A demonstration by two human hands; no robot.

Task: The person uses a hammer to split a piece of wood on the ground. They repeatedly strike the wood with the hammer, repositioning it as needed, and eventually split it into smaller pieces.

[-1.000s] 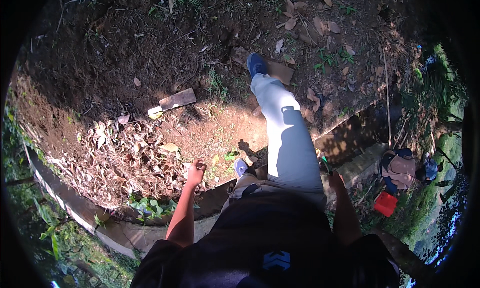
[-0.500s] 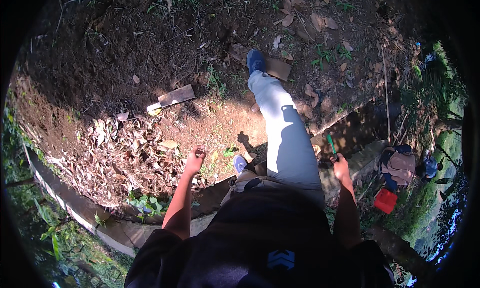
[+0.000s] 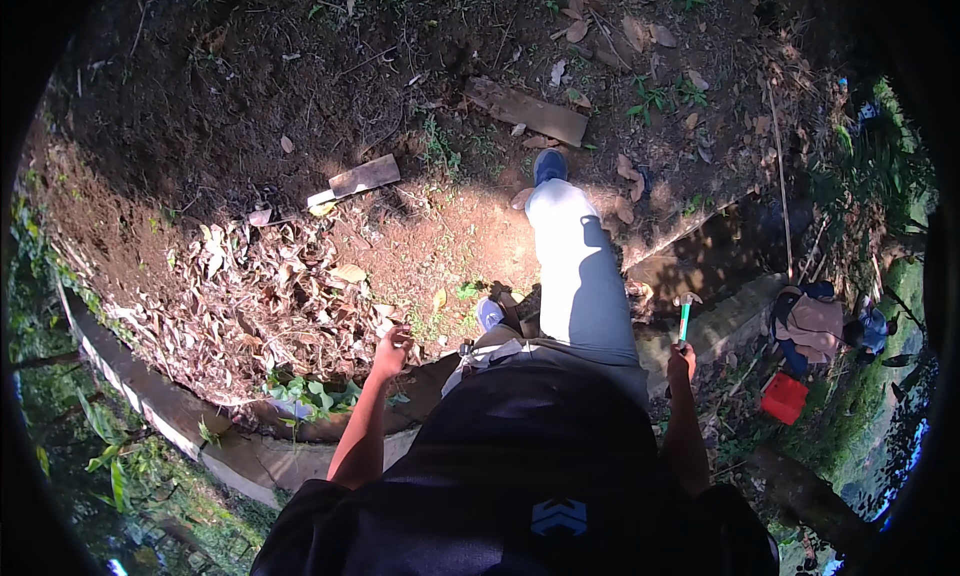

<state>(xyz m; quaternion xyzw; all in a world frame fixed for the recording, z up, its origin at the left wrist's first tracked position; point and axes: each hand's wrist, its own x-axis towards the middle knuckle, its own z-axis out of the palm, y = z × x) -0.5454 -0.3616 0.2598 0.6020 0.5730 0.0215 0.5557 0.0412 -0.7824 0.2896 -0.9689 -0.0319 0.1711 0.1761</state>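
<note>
In my right hand [image 3: 681, 364] is a claw hammer [image 3: 684, 324], its green handle upright and its metal head at the top. The fingers wrap round the dark lower end of the handle. My left hand [image 3: 391, 353] hangs in front of me at the left, over the edge of the dry leaves [image 3: 250, 301]. Its fingers are curled in, and whatever may be between them is too small to make out. Neither hand touches the ground or the planks.
A long plank [image 3: 527, 111] lies on the soil ahead of my foot, and a shorter board [image 3: 365, 177] lies left of it. A low concrete edge [image 3: 150, 401] curves along the left. At the right are a red container [image 3: 784, 398], a brown bag [image 3: 812, 328] and a thin pole [image 3: 779, 186].
My leading foot, earlier on the long plank, now shows nearer to me, off it. The hammer has turned more upright and its head has come into sight. My left hand stays curled.
</note>
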